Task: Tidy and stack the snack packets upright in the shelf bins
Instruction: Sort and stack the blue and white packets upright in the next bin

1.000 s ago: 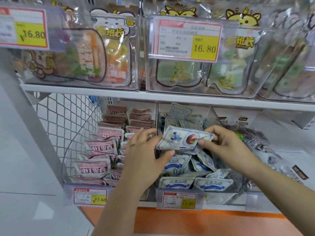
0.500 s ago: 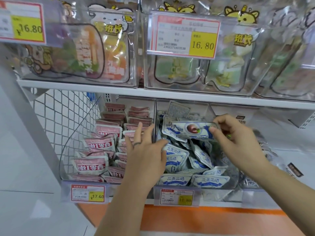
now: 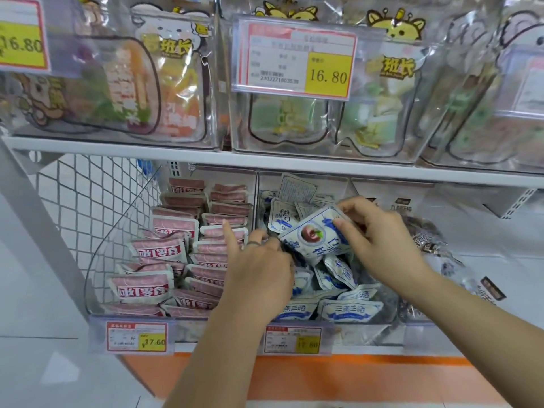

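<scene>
Blue-and-white plastic snack packet (image 3: 316,235) is pinched by fingers of my right hand (image 3: 382,241) over the clear plastic bin (image 3: 365,328); left hand (image 3: 260,272) fingers, can't tell honestly.

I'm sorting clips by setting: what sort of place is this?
Probably a shop's snack aisle: yellow price tags on clear bins, rows of pink snack packets, and the blue-and-white packet the right hand holds.

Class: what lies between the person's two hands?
In the head view, a tilted blue-and-white packet, pinched by the right hand; the left hand is at its lower corner.
</scene>
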